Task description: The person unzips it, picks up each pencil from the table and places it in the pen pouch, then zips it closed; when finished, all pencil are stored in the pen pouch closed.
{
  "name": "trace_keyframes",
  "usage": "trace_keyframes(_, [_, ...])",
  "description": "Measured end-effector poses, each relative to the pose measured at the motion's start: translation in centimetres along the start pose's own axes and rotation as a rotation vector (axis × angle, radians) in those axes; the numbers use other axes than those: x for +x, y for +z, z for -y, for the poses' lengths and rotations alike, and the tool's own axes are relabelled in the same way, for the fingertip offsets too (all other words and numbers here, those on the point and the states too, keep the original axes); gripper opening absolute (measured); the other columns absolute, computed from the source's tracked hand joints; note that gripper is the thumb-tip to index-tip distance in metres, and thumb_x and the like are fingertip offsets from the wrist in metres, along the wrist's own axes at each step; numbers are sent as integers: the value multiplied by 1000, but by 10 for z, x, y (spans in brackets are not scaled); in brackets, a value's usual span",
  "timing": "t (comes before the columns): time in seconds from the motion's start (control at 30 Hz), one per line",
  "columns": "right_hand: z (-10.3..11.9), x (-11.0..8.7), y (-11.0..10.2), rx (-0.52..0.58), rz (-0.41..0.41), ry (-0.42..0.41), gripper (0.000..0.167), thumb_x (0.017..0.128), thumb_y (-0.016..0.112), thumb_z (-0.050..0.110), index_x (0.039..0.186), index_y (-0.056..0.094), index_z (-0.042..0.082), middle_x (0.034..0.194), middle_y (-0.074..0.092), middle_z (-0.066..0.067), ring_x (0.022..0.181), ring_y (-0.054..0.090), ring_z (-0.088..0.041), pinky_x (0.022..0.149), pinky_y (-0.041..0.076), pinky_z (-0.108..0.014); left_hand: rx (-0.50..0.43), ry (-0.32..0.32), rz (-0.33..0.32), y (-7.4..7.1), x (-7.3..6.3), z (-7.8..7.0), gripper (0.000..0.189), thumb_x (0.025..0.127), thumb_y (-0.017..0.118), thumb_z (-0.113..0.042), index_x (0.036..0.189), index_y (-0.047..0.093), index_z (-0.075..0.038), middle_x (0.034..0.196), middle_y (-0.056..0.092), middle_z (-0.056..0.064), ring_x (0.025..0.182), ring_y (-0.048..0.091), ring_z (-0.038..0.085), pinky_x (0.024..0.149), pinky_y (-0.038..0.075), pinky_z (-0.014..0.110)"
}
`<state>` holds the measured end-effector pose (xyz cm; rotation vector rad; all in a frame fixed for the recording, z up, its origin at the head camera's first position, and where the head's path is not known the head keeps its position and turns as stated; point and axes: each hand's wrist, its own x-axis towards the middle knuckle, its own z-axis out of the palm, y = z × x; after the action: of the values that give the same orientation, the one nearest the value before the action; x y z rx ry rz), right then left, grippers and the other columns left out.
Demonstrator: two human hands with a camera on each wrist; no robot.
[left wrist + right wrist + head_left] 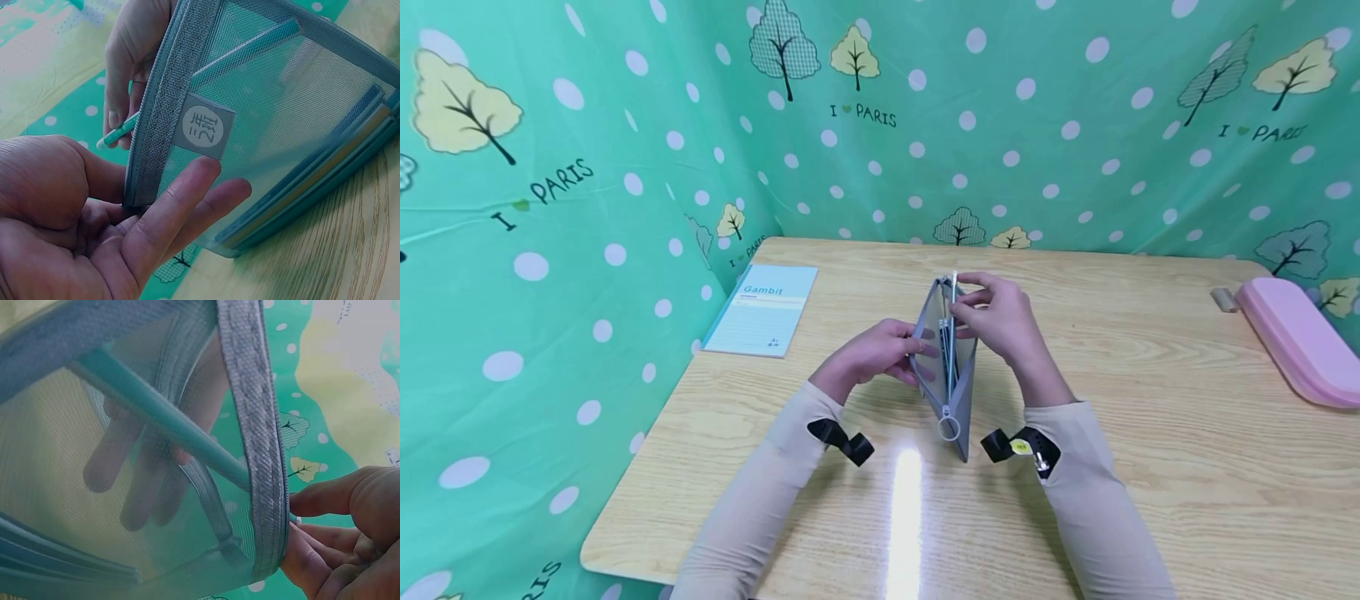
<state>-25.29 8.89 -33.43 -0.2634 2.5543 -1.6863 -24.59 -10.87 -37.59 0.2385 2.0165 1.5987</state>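
A grey-blue mesh zip pouch (967,417) stands over the table with its mouth open. My left hand (883,350) grips the mouth's left edge, two fingers lying straight along the mesh near a square label (204,127) in the left wrist view. Above the far end, my right hand (1003,315) pinches the upper end of a light-blue pencil (952,346). Most of that pencil slants down inside the pouch, showing through the mesh in the right wrist view. Several slim pencils (350,140) lie along the pouch bottom. A zipper ring (940,428) hangs at the near end.
A pale-blue notebook (763,312) lies at the table's left. On the right are a pink pencil case (1303,337) and a small grey block (1224,300). Green patterned cloth (917,158) hangs behind and to the left of the wooden table (1150,417).
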Motion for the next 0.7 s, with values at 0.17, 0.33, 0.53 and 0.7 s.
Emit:
trace_keyframes(0.17, [1, -1, -1, -36, 4, -2, 52, 99, 64, 2, 149, 51, 0, 119, 70, -28, 91, 76, -35, 73, 66, -33, -9, 5, 5, -1, 1, 2, 37, 108, 46, -7, 140, 57, 8, 131, 66, 28, 96, 76, 32, 71, 66, 29])
trace_keyframes(0.33, [3, -4, -7, -76, 20, -17, 50, 100, 61, 8, 148, 51, 0, 121, 70, -27, 95, 75, -37, 75, 66, -33, -6, 9, 4, -1, 1, 2, 37, 107, 47, -7, 139, 58, 8, 131, 66, 27, 95, 76, 31, 72, 66, 29])
trace_keyframes(0.53, [11, -16, -20, -159, 2, -105, 40, 102, 61, 12, 140, 60, 0, 117, 73, -25, 92, 75, -36, 73, 67, -36, -9, 8, -4, -2, 1, 2, 37, 107, 50, -8, 139, 58, 9, 133, 65, 28, 85, 75, 22, 68, 65, 26])
trace_keyframes(0.7, [19, -31, -28, -246, 11, -263, 34, 100, 66, 11, 132, 67, 1, 103, 77, -19, 78, 74, -28, 65, 65, -32, -10, 16, -3, -2, 1, 2, 36, 107, 49, -8, 138, 59, 9, 136, 64, 26, 86, 75, 23, 68, 64, 25])
